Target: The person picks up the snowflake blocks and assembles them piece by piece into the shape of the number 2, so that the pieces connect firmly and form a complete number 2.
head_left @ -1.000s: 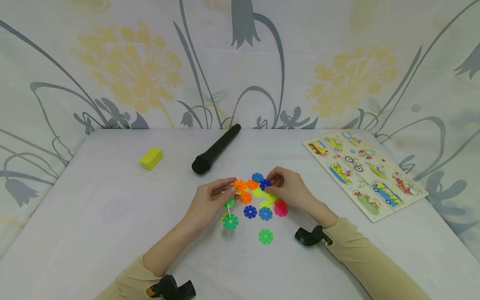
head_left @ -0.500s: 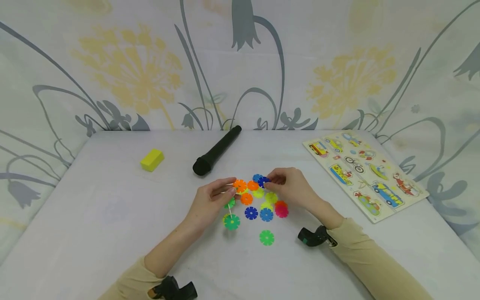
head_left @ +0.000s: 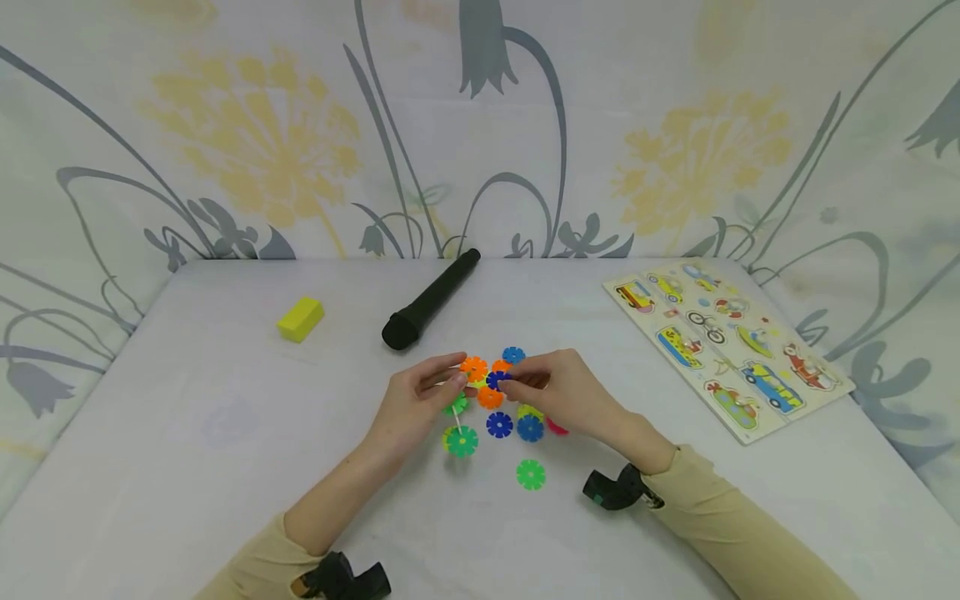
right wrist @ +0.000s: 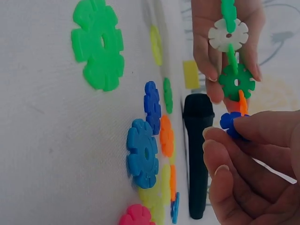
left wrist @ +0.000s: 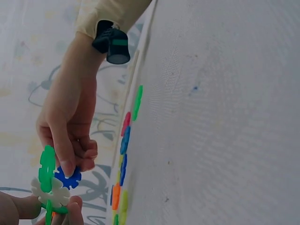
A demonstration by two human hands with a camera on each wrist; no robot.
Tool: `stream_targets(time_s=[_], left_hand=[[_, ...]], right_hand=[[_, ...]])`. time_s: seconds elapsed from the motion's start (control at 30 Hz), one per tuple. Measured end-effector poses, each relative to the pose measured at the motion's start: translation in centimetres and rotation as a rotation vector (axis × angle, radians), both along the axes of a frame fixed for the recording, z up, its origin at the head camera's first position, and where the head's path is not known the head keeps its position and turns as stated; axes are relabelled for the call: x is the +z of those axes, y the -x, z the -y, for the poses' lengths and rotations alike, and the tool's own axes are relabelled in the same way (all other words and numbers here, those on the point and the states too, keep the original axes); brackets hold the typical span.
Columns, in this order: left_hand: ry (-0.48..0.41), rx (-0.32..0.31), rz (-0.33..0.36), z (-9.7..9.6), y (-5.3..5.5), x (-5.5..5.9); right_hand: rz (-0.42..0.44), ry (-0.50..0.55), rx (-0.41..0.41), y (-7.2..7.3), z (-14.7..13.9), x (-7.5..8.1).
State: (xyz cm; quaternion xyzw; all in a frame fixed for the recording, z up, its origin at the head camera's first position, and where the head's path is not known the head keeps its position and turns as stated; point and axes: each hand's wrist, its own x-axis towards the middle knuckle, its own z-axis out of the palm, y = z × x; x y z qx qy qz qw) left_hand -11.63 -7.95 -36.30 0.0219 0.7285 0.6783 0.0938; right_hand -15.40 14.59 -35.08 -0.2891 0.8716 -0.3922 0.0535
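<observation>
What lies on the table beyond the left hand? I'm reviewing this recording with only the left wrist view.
Observer: The head view shows a black handheld microphone lying slantwise on the white-covered table, beyond the left hand.
Operator: Is anything beside it?
Observer: Yes, a yellow rectangular block lies to its left, apart from it.
Operator: And near the dark blue notched plastic disc that the right hand pinches?
Observer: The right wrist view shows an orange plastic disc, edge-on, between it and a green notched plastic disc; I can't tell whether blue and orange are joined.
</observation>
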Motion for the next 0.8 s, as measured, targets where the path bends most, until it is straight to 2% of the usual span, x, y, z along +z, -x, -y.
stream_targets(time_s=[0.37, 0.63, 0.8], left_hand=[[0.009, 0.008, -0.003, -0.05, -0.07, 0.09], [0.031, -0.015, -0.027, 0.04, -0.17, 0.15], [0.052, -0.009, -0.038, 0.04, -0.16, 0.12]], right_hand=[[-0.044, 0.035, 0.005, -0.13, 0.23, -0.69], [-0.047, 0.047, 0.049, -0.28, 0.33, -0.72], [-0.084, 0.031, 0.095, -0.21, 0.45, -0.73]])
